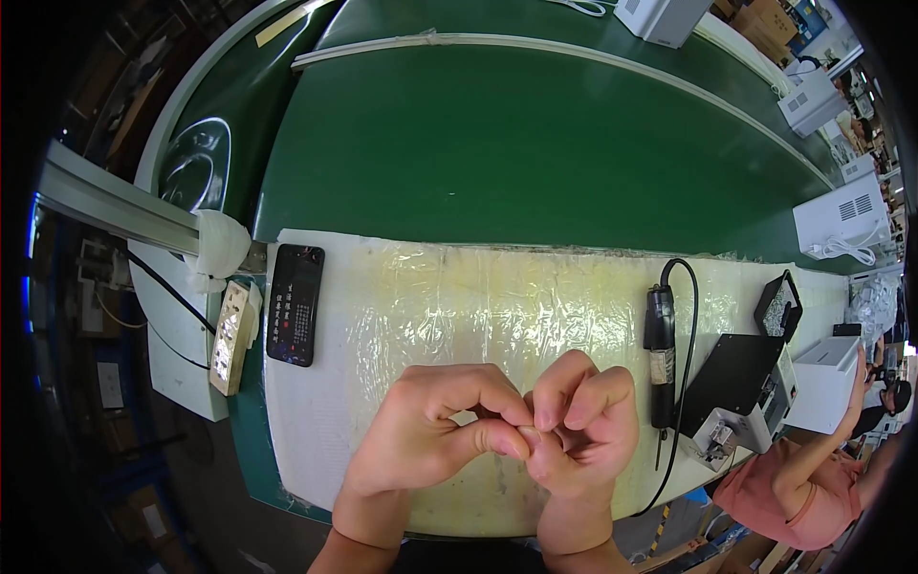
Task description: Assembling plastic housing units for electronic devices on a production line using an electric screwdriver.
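Observation:
Both hands meet fingertip to fingertip above the plastic-covered white mat [325,421]. My left hand [430,426] is closed in a pinch, thumb against forefinger. My right hand [588,421] is closed too, its thumb and curled fingers touching the left fingertips. Whatever may lie between the fingertips is too small or hidden to make out. To the right of my right hand lies a black electric screwdriver [660,335] with its bit toward me and a black cord looping round it. A black smartphone [295,306] rests at the mat's left side.
Beyond the mat runs a green conveyor belt [535,143] with white boxy devices [837,215] along its right. An open black tray of screws [779,306], a black panel [732,373] and a white housing [732,440] stand right. A power strip [229,340] is left; a co-worker's arm [822,450] shows right.

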`<state>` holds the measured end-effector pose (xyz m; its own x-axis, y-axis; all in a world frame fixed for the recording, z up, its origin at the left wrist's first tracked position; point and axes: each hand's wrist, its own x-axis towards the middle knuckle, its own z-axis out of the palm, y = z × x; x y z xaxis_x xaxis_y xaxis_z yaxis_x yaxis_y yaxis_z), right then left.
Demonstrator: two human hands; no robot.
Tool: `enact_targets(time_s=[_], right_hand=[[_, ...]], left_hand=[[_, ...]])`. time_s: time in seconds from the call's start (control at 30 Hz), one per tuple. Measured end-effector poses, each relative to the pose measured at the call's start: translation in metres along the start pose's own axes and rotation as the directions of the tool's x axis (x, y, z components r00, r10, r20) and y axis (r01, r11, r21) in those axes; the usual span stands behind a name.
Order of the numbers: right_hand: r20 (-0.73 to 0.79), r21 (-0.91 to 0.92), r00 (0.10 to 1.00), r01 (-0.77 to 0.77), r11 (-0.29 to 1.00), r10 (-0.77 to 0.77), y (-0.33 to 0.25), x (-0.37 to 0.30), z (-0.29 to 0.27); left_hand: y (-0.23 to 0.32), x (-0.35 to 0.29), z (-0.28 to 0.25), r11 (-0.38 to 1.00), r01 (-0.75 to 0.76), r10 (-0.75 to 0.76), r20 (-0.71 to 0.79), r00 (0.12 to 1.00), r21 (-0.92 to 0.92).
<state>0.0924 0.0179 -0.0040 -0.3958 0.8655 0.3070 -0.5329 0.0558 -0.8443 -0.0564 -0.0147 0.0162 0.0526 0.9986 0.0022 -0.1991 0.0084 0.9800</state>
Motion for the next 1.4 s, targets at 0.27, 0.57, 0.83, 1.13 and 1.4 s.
enact_targets(time_s=[0.27, 0.57, 0.83, 1.13, 1.4], right_hand=[[0.000, 0.017, 0.999, -0.036, 0.999, 0.036, -0.001, -0.003, -0.001], [-0.009, 0.003, 0.999, 0.035, 0.999, -0.035, 0.003, -0.003, -0.001], [-0.001, 0.016, 1.000, 0.031, 0.999, -0.031, 0.002, -0.001, 0.001], [0.016, -0.006, 0.999, 0.036, 0.999, -0.036, 0.005, -0.004, -0.004], [-0.088, -0.173, 0.989, 0.098, 0.980, -0.115, 0.009, 0.003, 0.003]], left_hand=[[-0.001, 0.000, 0.000, 1.000, 0.004, -0.004, 0.013, 1.000, 0.000], [-0.002, 0.000, -0.001, 1.000, -0.011, 0.011, -0.007, 1.000, -0.006], [0.000, -0.001, -0.001, 1.000, -0.021, 0.021, -0.012, 1.000, 0.012], [-0.003, 0.000, 0.000, 0.997, -0.067, 0.068, -0.046, 0.997, 0.025], [-0.001, 0.000, 0.001, 0.953, -0.233, 0.252, -0.083, 0.964, 0.194]])
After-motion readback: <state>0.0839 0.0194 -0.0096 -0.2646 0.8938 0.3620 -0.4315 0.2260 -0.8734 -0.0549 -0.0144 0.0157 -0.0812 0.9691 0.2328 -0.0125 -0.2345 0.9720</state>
